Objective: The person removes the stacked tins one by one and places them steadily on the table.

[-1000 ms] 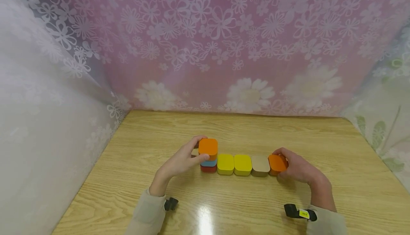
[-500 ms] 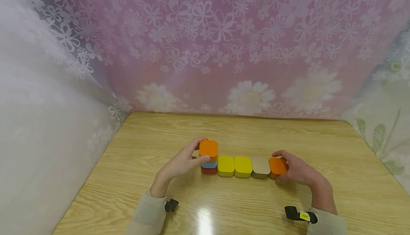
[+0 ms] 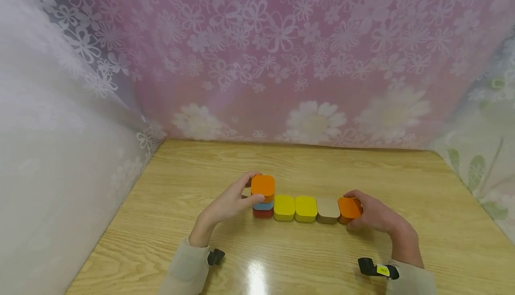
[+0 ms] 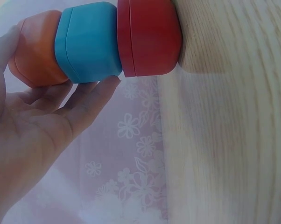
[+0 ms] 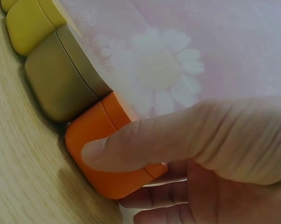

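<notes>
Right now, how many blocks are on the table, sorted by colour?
Orange: 2, the stack's top block in the left hand and the row's end block in the right hand
Yellow: 2
Blue: 1
Red: 1
Tan: 1
Total: 7

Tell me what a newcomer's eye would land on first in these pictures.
A row of bright rounded blocks at the middle of the wooden table: a stack with an orange block over a blue block and a red block, then two yellow blocks, a tan block and an orange end block. The left hand grips the stack's top; the right hand grips the end block. Behind hangs a pink flowered curtain.
</notes>
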Motion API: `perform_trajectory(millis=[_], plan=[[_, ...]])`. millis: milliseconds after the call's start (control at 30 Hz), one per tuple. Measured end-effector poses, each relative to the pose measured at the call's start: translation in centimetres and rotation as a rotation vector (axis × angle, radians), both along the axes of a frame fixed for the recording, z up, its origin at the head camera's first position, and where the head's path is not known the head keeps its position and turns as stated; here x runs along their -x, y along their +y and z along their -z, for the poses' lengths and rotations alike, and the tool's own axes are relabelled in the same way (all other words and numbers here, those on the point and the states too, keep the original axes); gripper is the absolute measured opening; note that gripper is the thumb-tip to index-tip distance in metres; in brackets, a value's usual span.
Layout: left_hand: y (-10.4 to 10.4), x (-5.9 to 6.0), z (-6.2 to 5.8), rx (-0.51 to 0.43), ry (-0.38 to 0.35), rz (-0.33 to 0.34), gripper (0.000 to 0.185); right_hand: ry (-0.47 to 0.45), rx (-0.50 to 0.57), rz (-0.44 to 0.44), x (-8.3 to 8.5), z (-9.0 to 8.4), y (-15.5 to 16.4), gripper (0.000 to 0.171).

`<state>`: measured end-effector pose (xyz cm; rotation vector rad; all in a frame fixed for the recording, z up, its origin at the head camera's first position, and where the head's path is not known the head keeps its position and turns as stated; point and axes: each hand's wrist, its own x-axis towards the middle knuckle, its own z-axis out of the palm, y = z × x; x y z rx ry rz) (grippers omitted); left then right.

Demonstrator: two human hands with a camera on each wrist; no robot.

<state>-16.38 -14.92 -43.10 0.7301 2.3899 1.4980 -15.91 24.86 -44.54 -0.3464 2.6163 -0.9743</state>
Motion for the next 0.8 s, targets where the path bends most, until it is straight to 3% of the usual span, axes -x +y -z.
perform_trajectory(millis=[267, 467, 700, 800], plan=[[-0.1, 0.2, -0.3, -0.01, 0.009, 0.0, 0.06, 0.008, -0.001, 0.0, 0.4, -0.3, -0.1, 0.072], [-0.1, 0.2, -0.4, -0.007, -0.003, 0.006, 0.065, 0.012, -0.011, -0.003, 0.1, -0.6, -0.3, 0.083], [0.0, 0.2, -0.2, -0.011, 0.005, 0.009, 0.063, 0.132, -0.075, 0.015, -0.3, -1.0, -0.3, 0.098], [0.0, 0.1, 0.0, -0.001, 0.0, 0.003, 0.064, 0.178, -0.043, 0.022, -0.4, -1.3, -0.5, 0.099]])
